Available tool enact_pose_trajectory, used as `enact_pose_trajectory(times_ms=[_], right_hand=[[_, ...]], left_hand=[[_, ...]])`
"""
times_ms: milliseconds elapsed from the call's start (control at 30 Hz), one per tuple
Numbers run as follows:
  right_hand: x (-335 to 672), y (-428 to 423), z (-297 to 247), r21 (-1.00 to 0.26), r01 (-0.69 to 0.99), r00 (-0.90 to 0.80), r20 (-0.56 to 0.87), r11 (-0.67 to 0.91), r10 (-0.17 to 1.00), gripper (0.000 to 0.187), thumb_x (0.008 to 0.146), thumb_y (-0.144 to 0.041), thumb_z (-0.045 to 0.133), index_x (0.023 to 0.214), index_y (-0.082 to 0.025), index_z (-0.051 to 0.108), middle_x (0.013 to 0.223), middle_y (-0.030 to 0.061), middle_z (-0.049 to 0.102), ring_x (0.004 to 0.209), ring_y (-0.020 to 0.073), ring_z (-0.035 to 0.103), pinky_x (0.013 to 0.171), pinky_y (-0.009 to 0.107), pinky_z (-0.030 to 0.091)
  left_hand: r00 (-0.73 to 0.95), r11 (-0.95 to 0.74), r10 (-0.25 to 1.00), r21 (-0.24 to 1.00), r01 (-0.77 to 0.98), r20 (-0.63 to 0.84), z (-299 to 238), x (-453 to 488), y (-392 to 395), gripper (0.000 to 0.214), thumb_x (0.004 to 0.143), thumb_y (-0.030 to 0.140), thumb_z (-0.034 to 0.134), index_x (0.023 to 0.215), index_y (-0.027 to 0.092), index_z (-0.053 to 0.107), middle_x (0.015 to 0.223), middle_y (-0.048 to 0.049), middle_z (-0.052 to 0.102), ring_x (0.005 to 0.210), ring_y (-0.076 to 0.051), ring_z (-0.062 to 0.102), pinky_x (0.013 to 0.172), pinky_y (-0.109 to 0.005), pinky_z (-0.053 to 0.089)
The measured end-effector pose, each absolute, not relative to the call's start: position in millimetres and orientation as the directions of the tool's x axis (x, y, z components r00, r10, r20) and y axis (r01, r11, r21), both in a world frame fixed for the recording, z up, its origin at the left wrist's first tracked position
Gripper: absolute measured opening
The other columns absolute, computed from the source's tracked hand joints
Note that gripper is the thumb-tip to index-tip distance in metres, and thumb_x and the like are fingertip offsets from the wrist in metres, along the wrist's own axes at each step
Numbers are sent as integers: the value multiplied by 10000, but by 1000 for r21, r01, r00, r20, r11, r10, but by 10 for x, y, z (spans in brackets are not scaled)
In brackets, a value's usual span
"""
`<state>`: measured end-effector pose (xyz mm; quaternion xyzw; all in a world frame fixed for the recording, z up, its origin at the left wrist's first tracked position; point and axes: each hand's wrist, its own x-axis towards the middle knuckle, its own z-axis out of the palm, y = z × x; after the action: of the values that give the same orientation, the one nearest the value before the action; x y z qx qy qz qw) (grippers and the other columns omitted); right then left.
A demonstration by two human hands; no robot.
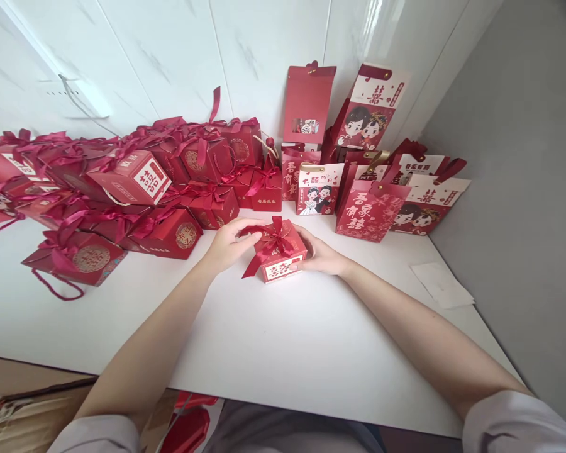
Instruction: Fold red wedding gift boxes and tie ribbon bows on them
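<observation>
Red and tied with a bow, the box sits on the white surface, grasped at its right side by the fingers of the right hand, some hidden behind it. The left hand curves its fingers by the bow; whether they pinch it, I cannot tell. Left of them, heaped boxes cover one another, the outermost cut off; beyond the right fingers, front bags partly hide those behind.

Pale greyish sleeves, loose and elbow-length, above two bare forearms
</observation>
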<state>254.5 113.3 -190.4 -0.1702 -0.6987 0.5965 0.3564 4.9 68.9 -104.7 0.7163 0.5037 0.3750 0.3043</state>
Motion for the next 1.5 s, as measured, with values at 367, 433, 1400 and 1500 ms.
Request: enact_pose_trajectory(times_ms=[367, 433, 1400, 1500], right_hand=[[2556, 1147, -1922, -961, -189, -688, 278, 204, 671, 1059, 695, -369, 908, 1555, -265, 299, 1564, 106, 397, 1439, 296, 390, 1208, 467, 315], [2559, 1146, -1912, -960, -181, -687, 278, 213, 671, 1054, 693, -377, 908, 1550, -260, 306, 1554, 111, 409, 1428, 302, 403, 1205, 476, 315], [2467, 1018, -1897, -940, -143, -692, 319, 309, 648, 1167, 653, -369, 932, 1583, -286, 232, 1623, 112, 273, 1488, 300, 301, 1252, 486, 199], [2552, 1113, -1952, -966, -143, -743, 248, 214, 622, 1197, 647, -378, 933, 1589, -321, 197, 1584, 119, 343, 1473, 297, 333, 1235, 517, 226]], left_hand=[[333, -535, 667, 117, 837, 667, -1022, -218, 747, 127, 914, 273, 635, 874, 263, 756, 933, -23, 765, 1008, -238, 660, 975, -447, 420], [424, -540, 639, -18, 841, 642, -1023, -268, 751, 158, 935, 229, 594, 891, 275, 738, 950, -9, 771, 1031, -236, 662, 1000, -463, 382], [427, -372, 901, 369, 852, -77, -516, 207, 481, 1167, 708, 648, 750, 1608, 227, 139, 1594, -200, 319, 1242, -369, 586, 923, -395, 546], [427, -352, 855, 276, 894, -294, -266, 275, 557, 1253, 651, 602, 795, 1616, 223, 91, 1561, -164, 404, 1225, -327, 607, 957, -325, 519]])
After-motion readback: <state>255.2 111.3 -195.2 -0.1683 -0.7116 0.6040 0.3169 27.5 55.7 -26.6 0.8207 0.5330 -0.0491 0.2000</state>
